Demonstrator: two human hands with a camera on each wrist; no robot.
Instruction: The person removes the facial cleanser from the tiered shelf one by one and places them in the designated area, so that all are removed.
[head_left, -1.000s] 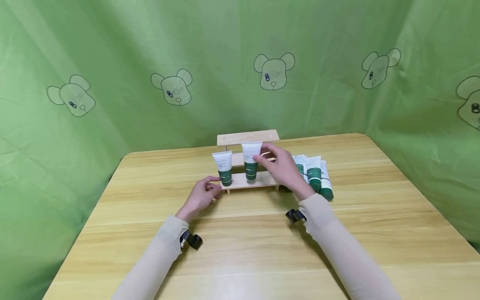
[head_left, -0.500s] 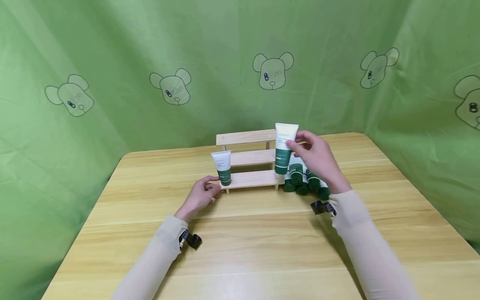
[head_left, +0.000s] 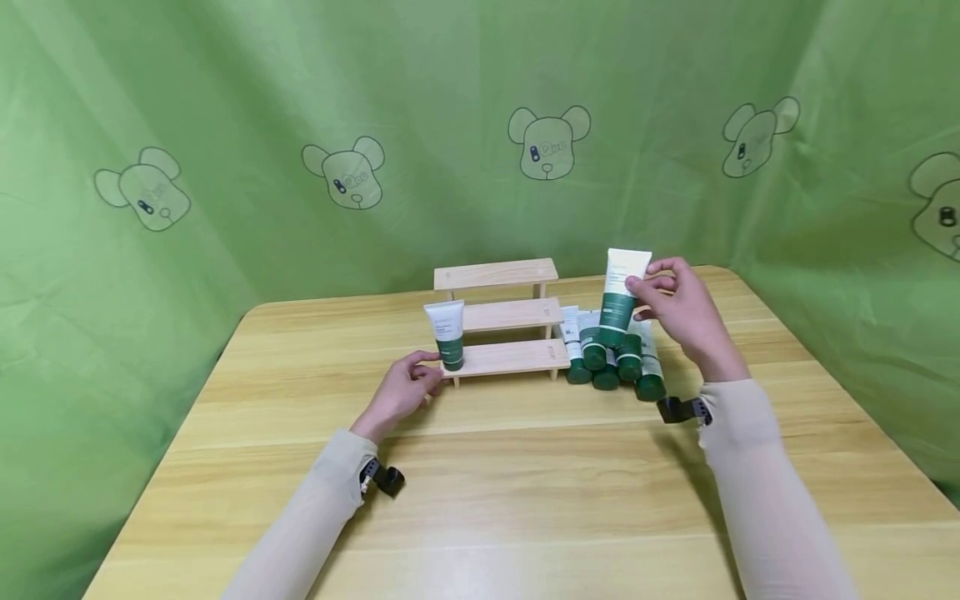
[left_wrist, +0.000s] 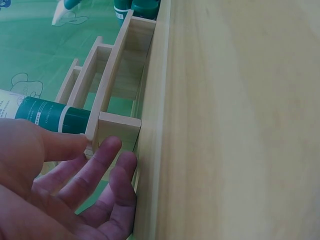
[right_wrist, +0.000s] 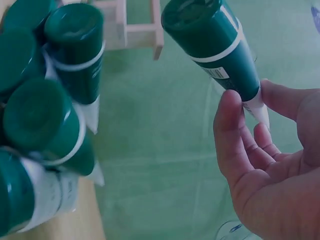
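A three-step wooden stand [head_left: 517,357] is at the far middle of the table. On the left end of its lowest step stands a white-and-green squeeze tube [head_left: 448,333], cap down. My left hand [head_left: 401,390] holds that end of the step, the thumb [left_wrist: 67,145] at the board's edge and the fingers below. Another squeeze tube [head_left: 624,287], cap down and slightly tilted, is pinched between thumb and fingers of my right hand [head_left: 692,315]. It hangs above a pile of similar tubes [head_left: 603,367] right of the stand. In the right wrist view, the held tube's green cap [right_wrist: 192,20] faces the camera.
The pile lies close against the stand's right end, several tubes stacked with caps toward me. A wood-grain table [head_left: 480,500] extends to the front and both sides. Green curtains [head_left: 450,167] with bear-head prints hang behind and beside it.
My right hand has lifted the tube away from the lowest step and carried it right, over the pile. My left hand and the standing tube have stayed in place.
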